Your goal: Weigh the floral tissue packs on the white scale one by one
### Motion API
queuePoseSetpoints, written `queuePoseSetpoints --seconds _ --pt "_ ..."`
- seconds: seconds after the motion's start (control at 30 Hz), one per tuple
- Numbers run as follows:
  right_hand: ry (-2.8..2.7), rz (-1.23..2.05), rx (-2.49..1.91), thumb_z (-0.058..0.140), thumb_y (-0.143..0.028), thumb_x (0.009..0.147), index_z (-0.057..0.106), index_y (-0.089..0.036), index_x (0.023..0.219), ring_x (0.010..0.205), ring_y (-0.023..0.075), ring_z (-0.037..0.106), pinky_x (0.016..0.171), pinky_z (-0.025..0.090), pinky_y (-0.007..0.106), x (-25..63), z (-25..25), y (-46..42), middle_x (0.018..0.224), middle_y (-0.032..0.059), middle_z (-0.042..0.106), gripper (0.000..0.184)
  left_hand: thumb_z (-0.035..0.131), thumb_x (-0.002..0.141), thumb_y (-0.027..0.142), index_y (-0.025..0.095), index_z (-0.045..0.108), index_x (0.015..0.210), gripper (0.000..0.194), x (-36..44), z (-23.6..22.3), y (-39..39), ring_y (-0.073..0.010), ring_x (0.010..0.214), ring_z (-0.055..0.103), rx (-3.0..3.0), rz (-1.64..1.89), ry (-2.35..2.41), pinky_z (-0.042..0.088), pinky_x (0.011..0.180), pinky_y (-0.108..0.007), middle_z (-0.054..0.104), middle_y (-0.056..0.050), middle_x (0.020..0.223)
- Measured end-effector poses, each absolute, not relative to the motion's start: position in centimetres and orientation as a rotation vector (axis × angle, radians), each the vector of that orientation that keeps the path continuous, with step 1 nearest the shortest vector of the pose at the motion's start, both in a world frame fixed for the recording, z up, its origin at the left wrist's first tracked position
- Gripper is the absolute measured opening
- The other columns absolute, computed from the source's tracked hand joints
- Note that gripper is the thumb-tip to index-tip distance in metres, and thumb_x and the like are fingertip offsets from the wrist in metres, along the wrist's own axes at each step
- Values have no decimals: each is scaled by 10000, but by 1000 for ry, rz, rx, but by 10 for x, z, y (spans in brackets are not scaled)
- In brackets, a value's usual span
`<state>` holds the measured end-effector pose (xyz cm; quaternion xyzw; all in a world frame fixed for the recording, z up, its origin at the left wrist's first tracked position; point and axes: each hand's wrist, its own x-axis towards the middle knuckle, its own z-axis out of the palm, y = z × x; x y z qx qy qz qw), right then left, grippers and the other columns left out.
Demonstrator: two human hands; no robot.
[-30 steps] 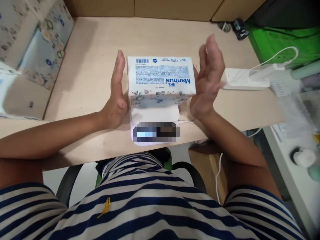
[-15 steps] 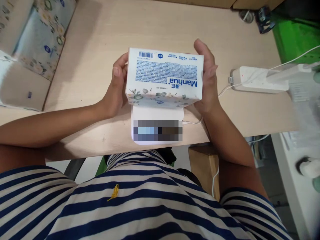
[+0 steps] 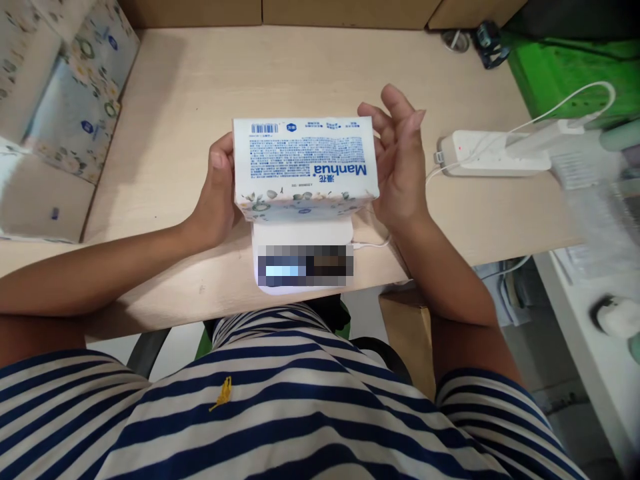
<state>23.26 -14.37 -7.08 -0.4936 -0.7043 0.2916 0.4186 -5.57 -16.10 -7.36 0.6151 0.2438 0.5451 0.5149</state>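
A white tissue pack (image 3: 305, 150) with blue "Manhua" print, upside down to me, is above the back of a white scale-like device (image 3: 303, 232). I cannot tell whether its underside rests there. My left hand (image 3: 216, 193) holds the pack's left end, thumb against the side and fingers curled partly out of sight behind. At the right end, my right hand (image 3: 403, 167) is open, palm toward the pack and fingers spread; the heel of the palm is close to or touching its corner. The device's front display is blurred out.
Flower-printed tissue packs (image 3: 70, 120) are stacked at the left. A white power strip (image 3: 493, 153) with cables lies on the right of the desk (image 3: 200, 80). Behind it is a green object (image 3: 565, 73). A cardboard box (image 3: 407, 333) stands below the desk edge.
My left hand has gone from flat and apart to holding the pack's left end. The pack has shifted left relative to the device. My right hand closed in, then its fingers spread again.
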Motion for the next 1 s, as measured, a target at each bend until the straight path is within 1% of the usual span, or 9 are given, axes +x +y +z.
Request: queuePoseSetpoints --seconds 0.13,0.27,0.37,0.43,0.57,0.63,0.83,0.93,1.0 --pt "-1766 623 -1275 103 -882 1016 169 -477 1754 1630 361 486 1173 583 630 234 -77 -140 1684 77 541 845 500 990 887 323 686 1338 688 -58 -72 -161 -352 1596 529 1481 1301 540 460 1321 -589 766 -71 1390" --pt "-1575 780 -1145 175 -956 971 374 -507 1665 1630 324 496 1202 587 565 229 -74 -146 1665 39 567 850 479 1015 867 263 680 1388 737 -60 -68 -161 -344 1560 587 1552 1238 497 477 1305 -598 743 -96 1384" --pt "-1469 862 -1090 195 -929 996 453 -462 1618 1642 302 482 1223 579 561 226 -73 -146 1638 41 590 819 495 998 876 352 694 1351 663 -62 -69 -161 -300 1506 641 1533 1220 532 513 1297 -522 741 -60 1403" --pt "-1465 874 -1084 207 -925 999 461 -448 1615 1644 302 479 1221 583 564 226 -74 -144 1628 47 596 820 519 979 885 386 692 1335 637 -63 -71 -160 -292 1507 637 1513 1222 551 512 1301 -501 737 -48 1411" --pt "-1532 849 -1096 182 -965 964 443 -486 1633 1619 313 509 1197 601 559 229 -77 -141 1632 49 589 863 528 974 887 271 675 1360 741 -64 -75 -158 -337 1519 623 1501 1245 507 467 1317 -593 714 -116 1419" --pt "-1524 849 -1118 167 -976 953 442 -483 1638 1605 318 524 1193 604 557 230 -77 -140 1626 53 588 887 523 975 888 254 671 1368 761 -64 -74 -158 -347 1535 608 1508 1217 503 453 1324 -606 697 -133 1446" --pt "-1589 825 -1133 131 -1015 907 408 -487 1666 1574 322 559 1165 625 542 229 -77 -139 1642 57 563 965 489 989 883 238 637 1435 798 -65 -67 -161 -363 1612 521 1524 1164 514 359 1362 -657 710 -132 1407" --pt "-1555 838 -1155 137 -1011 910 421 -487 1660 1581 326 552 1195 604 566 228 -78 -139 1635 59 575 957 461 994 889 209 629 1449 835 -65 -67 -162 -377 1602 530 1533 1151 524 333 1358 -682 715 -133 1384" --pt "-1531 846 -1156 147 -1001 920 441 -476 1652 1585 336 546 1208 591 590 228 -78 -139 1630 69 585 947 427 1009 881 217 602 1470 827 -65 -68 -162 -370 1592 544 1556 1151 539 340 1351 -686 691 -123 1435"
